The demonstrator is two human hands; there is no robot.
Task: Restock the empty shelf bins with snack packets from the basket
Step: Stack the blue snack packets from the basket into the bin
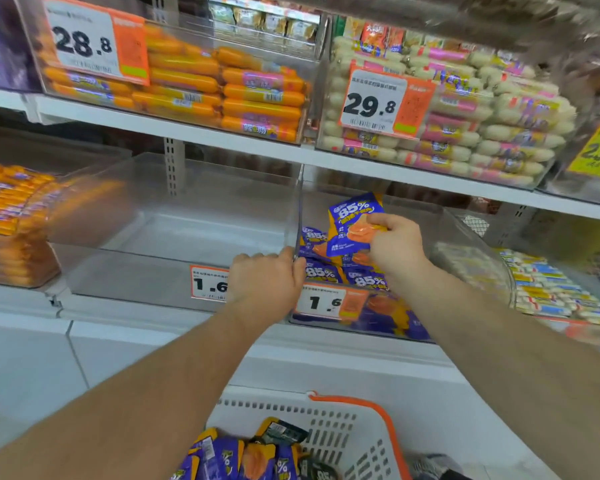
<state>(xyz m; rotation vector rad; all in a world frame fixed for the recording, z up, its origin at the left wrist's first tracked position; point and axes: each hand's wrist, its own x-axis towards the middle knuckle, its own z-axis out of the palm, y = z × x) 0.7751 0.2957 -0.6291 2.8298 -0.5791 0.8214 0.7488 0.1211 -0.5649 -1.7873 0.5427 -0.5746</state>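
Note:
My right hand (394,245) pinches a blue-and-orange snack packet (352,225) marked 85% and holds it over the right clear bin (461,237), above several like packets (326,273) lying in that bin. My left hand (265,280) grips the front corner where this bin meets the empty clear bin (174,237) to its left. Below, a white basket (343,434) with an orange handle holds more purple and orange packets (229,459).
Orange sausage sticks (11,209) fill the bin at far left, and white-wrapped snacks (548,292) the bin at far right. The shelf above carries bins of orange (222,88) and pale sausages (465,123) with price tags. White cabinet fronts (49,358) run beneath the shelf.

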